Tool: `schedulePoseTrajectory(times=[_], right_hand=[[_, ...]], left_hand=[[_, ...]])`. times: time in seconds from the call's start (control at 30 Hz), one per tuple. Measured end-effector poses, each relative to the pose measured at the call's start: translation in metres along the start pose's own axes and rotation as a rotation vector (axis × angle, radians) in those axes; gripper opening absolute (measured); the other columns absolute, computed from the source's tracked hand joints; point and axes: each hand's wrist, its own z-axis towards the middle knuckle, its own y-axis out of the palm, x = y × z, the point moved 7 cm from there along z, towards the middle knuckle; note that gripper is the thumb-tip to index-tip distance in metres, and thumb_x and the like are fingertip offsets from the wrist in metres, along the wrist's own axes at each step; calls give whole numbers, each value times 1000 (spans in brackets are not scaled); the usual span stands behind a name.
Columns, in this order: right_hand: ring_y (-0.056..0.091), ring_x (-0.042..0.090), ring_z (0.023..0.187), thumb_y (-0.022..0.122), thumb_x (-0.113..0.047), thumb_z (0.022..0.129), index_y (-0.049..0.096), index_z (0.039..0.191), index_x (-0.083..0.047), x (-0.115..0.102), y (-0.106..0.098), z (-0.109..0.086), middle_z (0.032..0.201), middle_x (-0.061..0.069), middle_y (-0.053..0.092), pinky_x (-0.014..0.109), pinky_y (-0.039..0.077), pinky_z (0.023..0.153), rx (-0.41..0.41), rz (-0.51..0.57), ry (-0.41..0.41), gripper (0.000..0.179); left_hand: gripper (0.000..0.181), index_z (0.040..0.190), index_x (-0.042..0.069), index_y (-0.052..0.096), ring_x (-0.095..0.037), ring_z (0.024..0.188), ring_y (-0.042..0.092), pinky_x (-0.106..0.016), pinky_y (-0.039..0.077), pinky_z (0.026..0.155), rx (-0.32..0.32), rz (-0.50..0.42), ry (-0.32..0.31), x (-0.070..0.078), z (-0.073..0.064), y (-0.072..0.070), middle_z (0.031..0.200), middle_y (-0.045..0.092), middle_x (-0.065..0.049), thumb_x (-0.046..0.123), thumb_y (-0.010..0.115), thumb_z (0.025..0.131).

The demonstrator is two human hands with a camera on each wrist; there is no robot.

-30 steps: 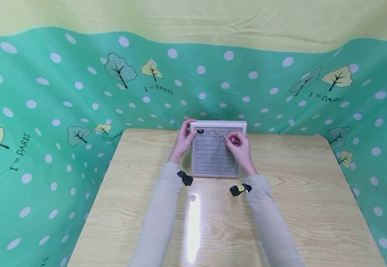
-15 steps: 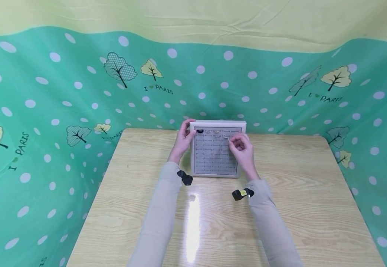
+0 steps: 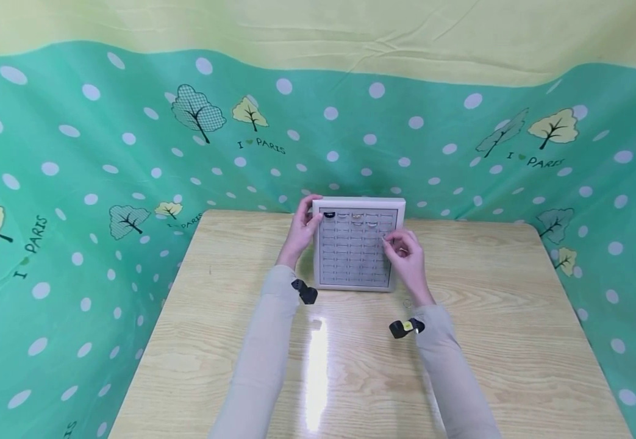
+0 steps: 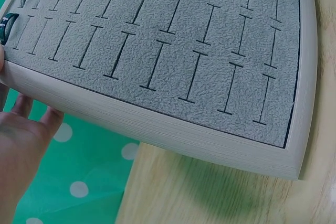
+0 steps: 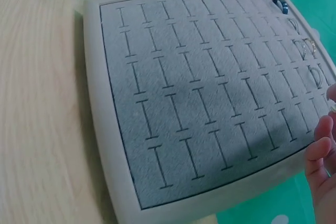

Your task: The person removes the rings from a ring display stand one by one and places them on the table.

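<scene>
A ring display tray [image 3: 358, 202] with a pale frame and grey slotted pad stands tilted at the table's back. My left hand [image 3: 299, 235] holds its upper left edge, thumb on the front, fingers behind. In its top row sit a black ring [image 3: 329, 215], a silver ring [image 3: 343, 215] and a gold ring [image 3: 357, 216]. Below them are two thin rings, one a silver ring [image 5: 315, 76] in the right wrist view. My right hand [image 3: 407, 255] is at the tray's right side, thumb and finger pinching a small shiny ring, mostly hidden by the fingertips.
A thin loose ring [image 3: 408, 303] lies on the wooden table [image 3: 504, 317] beside my right wrist. A green dotted curtain [image 3: 307, 134] hangs close behind the tray and along both sides of the table.
My right hand has moved down and right from the second row, uncovering a thin ring there. The loose ring on the table has come into view. My left hand stays put.
</scene>
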Motion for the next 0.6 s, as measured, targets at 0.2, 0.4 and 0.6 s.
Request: schedulePoseTrajectory(times=[0.2, 0.4, 0.6], right_hand=[[52, 18, 75, 63, 9, 86, 62, 95, 11, 8, -6, -7, 103, 21, 53, 17, 41, 61, -8, -17, 15, 10], [53, 23, 73, 63, 10, 85, 63, 95, 12, 17, -15, -16, 103, 23, 55, 18, 42, 59, -19, -49, -1, 10], [54, 23, 70, 64, 12, 84, 63, 94, 14, 27, -27, -24, 102, 27, 55, 15, 44, 56, -15, -75, -27, 10]], left_hand=[[46, 139, 1, 39, -34, 109, 54, -44, 48, 93, -24, -15, -6, 12, -4, 2, 137, 45, -20, -8, 48, 95], [45, 138, 11, 43, -30, 110, 56, -44, 48, 93, 8, -5, -17, 0, -1, -1, 135, 48, -11, -4, 49, 96], [44, 137, 5, 42, -34, 111, 55, -45, 48, 93, -12, -21, -26, 20, -8, 2, 136, 46, -17, -7, 49, 95]])
